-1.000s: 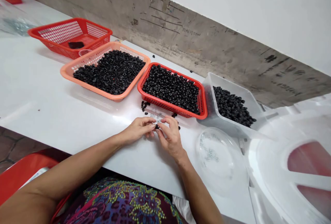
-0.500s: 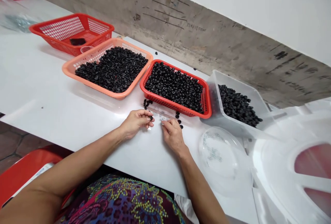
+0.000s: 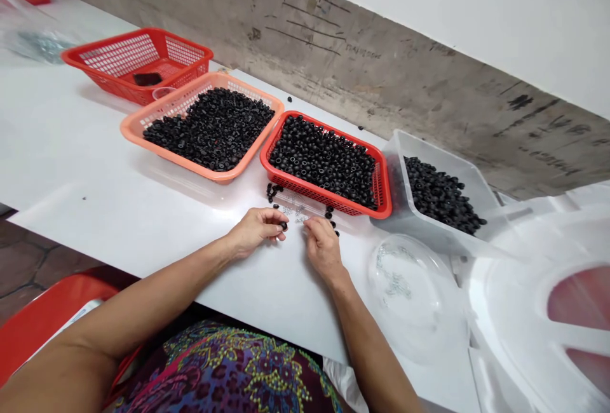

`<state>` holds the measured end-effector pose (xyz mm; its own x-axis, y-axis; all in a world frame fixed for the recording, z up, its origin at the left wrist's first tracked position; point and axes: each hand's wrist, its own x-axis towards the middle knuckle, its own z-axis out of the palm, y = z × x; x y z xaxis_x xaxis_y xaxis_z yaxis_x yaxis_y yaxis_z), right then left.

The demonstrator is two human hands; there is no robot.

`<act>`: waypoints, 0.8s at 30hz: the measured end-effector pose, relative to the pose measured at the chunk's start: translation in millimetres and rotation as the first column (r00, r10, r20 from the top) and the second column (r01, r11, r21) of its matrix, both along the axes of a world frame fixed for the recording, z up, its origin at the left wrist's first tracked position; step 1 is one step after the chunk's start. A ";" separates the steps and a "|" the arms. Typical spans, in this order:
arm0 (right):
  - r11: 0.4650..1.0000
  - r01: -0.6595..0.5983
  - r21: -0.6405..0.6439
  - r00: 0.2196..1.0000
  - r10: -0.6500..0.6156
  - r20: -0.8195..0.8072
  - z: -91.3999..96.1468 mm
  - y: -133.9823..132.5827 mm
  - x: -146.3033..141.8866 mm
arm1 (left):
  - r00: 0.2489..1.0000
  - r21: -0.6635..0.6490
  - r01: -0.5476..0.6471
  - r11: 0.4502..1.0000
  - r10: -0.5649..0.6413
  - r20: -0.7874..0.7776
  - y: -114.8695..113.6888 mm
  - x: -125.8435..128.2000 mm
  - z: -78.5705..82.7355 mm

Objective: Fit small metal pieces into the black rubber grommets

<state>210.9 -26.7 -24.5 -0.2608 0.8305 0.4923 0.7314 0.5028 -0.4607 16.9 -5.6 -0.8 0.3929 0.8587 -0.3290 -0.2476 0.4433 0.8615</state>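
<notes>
My left hand (image 3: 257, 231) is closed on a small round black piece (image 3: 284, 225), pinched between thumb and fingers just above the white table. Across from it, my right hand (image 3: 324, 246) has its fingertips pressed together beside a scatter of tiny clear bits (image 3: 298, 208); whatever they grip is too small to make out. Several loose black pieces (image 3: 272, 192) lie left of the bits, and others sit beside the right hand's knuckles. Behind both hands stands a red basket (image 3: 314, 185) full of round black pieces with holes.
An orange basket (image 3: 178, 167) of flatter black parts stands left, with a red basket (image 3: 112, 84) behind it. To the right are a clear bin (image 3: 431, 225) of black pieces, a clear round lid (image 3: 419, 318) with tiny bits, and a white plastic stool or chair (image 3: 500, 292).
The view has shifted slightly. Both hands stay close together over the same spot, the left still gripping the black piece, with only small finger movements.
</notes>
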 end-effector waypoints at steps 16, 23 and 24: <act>0.834 -0.112 -0.541 0.766 -0.275 -0.581 21.2 -7.7 0.8 | 0.997 0.001 0.080 0.997 -0.080 -0.002 -1.3 3.1 -6.1; 0.793 -0.249 -0.556 0.698 -0.251 -0.670 26.0 -9.6 -7.3 | 0.975 0.182 0.196 0.964 -0.172 -0.139 -6.3 8.3 -2.6; 0.788 -0.250 -0.562 0.707 -0.247 -0.662 26.0 -9.9 -8.7 | 0.972 0.213 0.203 0.956 -0.170 -0.164 -7.2 9.7 -2.8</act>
